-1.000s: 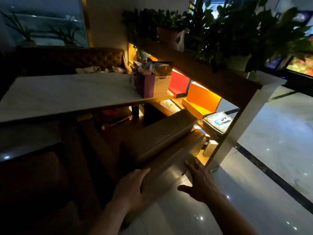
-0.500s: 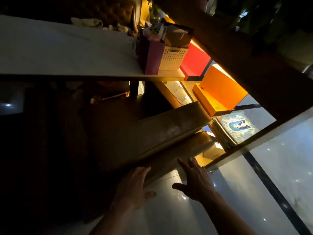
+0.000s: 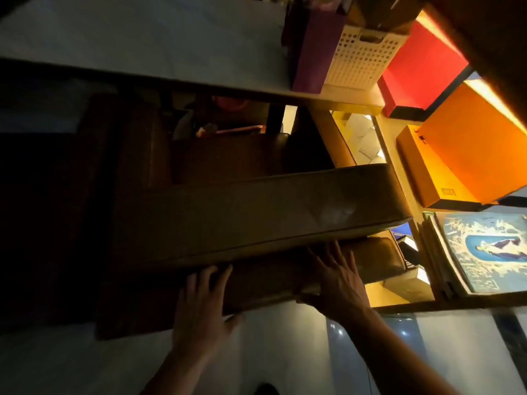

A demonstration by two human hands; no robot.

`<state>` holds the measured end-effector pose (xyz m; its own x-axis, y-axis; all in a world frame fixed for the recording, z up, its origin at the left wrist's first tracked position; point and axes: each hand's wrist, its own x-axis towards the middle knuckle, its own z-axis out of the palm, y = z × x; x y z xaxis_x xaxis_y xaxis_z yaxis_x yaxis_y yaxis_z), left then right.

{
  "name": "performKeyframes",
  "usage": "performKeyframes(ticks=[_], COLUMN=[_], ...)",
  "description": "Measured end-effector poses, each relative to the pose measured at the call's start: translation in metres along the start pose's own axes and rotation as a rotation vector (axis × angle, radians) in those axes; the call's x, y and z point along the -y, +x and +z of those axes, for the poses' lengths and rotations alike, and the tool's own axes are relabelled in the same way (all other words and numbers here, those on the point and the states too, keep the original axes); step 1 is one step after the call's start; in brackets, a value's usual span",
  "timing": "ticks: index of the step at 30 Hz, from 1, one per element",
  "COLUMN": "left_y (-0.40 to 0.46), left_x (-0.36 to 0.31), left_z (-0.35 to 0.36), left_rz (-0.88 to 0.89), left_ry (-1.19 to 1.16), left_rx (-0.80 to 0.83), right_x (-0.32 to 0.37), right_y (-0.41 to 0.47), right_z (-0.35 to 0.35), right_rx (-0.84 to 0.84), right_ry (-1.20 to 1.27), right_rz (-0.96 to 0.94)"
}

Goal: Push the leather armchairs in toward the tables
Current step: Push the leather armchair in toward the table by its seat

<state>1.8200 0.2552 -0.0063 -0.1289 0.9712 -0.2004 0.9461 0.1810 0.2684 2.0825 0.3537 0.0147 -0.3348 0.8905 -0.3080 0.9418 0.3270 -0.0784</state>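
Note:
A brown leather armchair (image 3: pixel 256 215) stands in front of me, its back toward me and its seat facing the pale table (image 3: pixel 142 41). The seat front lies just under the table's near edge. My left hand (image 3: pixel 202 312) lies flat against the back of the chair, fingers spread. My right hand (image 3: pixel 339 277) presses flat on the chair back further right, fingers spread too. Neither hand grips anything. The left part of the chair is lost in shadow.
On the table's right end stand a purple bag (image 3: pixel 316 47) and a white perforated basket (image 3: pixel 362 61). A lit shelf at the right holds a red box (image 3: pixel 422 72), an orange box (image 3: pixel 467 161) and a blue magazine (image 3: pixel 490 252). Glossy floor (image 3: pixel 285 352) lies below.
The view has tilted down and closed in on the chair. Both hands have gone from hovering near the chair back to lying flat against it.

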Motion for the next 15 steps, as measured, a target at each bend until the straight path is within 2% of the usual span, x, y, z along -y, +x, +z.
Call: performKeyframes(ticks=[5, 10, 15], left_y=[0.000, -0.003, -0.003], left_x=[-0.021, -0.024, -0.023], left_z=[0.017, 0.019, 0.019], left_rz=[-0.101, -0.115, -0.129], left_ry=[0.040, 0.045, 0.018], left_rx=[-0.064, -0.112, -0.065], right_x=[-0.025, -0.027, -0.024], right_y=[-0.002, -0.002, -0.007], right_z=[0.025, 0.034, 0.030], right_rx=[-0.043, -0.070, -0.066], right_ry=[0.046, 0.026, 0.005], right_rz=[-0.045, -0.058, -0.041])
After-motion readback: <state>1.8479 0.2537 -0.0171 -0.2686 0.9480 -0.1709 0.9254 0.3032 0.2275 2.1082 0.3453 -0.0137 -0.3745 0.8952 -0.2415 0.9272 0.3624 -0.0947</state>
